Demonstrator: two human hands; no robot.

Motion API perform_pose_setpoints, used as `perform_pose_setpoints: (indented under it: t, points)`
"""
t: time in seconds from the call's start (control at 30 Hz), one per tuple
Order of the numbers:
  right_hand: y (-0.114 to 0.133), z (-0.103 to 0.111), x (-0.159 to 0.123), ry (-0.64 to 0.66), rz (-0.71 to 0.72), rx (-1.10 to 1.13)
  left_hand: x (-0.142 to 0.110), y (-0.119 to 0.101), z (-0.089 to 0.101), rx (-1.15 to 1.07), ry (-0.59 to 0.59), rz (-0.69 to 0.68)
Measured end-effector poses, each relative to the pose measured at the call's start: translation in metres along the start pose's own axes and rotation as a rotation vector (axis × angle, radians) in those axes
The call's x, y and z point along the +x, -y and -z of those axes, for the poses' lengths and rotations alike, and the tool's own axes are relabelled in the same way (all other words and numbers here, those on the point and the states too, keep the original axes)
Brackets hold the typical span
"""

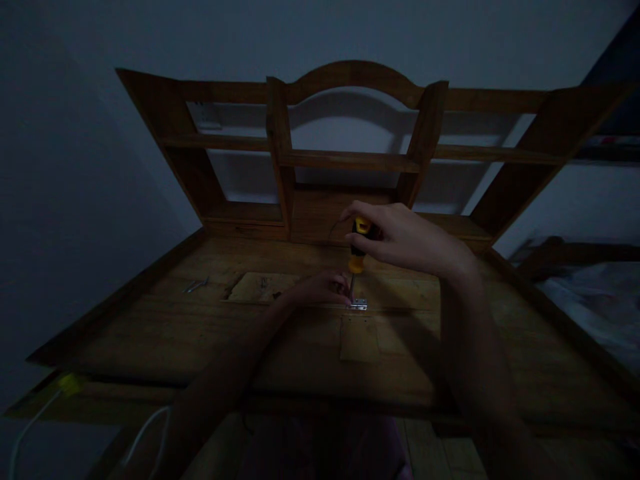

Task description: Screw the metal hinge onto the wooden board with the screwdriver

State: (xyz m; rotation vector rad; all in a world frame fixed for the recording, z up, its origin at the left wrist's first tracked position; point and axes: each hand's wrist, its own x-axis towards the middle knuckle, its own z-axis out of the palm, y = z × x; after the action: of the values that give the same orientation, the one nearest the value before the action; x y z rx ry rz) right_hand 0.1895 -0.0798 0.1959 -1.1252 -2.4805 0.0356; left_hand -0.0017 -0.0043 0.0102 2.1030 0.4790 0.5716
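My right hand (400, 233) is wrapped round the yellow and black handle of a screwdriver (357, 264). The screwdriver points down, nearly upright, its tip at a small shiny metal hinge (358, 305). That hinge lies at the edge of a wooden board on the desk, above a short wooden piece (359, 339). My left hand (325, 288) is closed beside the shaft, its fingertips pinched together at the hinge's left end. What sits between those fingertips is too small and dark to make out.
The wooden desktop (165, 327) has a raised shelf unit (350, 160) along its back. Small metal pieces (196, 285) lie to the left, near a flat wooden panel (260, 288). A yellow plug (69, 384) with a white cable is at the front left edge.
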Motion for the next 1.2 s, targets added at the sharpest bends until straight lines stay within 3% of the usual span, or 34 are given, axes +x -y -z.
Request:
perform_pose_setpoints:
  t: [0.17,0.4,0.57,0.77,1.03,1.2]
  points:
    - [-0.005,-0.005,0.002,-0.046,-0.101,-0.106,0.002,0.000,-0.001,0.021,0.003,0.007]
    - [-0.007,-0.002,0.001,0.011,-0.022,-0.010,0.000,0.001,0.001,0.054,0.009,-0.001]
    - [-0.008,-0.003,0.001,-0.032,-0.113,-0.089,0.000,0.004,0.000,0.078,-0.013,0.036]
    - [-0.007,0.001,0.001,-0.006,0.005,0.006,0.001,0.001,0.000,0.114,0.010,0.056]
    - [-0.008,-0.005,0.002,-0.043,-0.087,-0.100,0.001,0.003,0.000,0.104,0.022,0.020]
    - [-0.011,-0.003,0.003,-0.034,0.006,-0.026,0.000,0.003,-0.001,0.104,0.010,0.038]
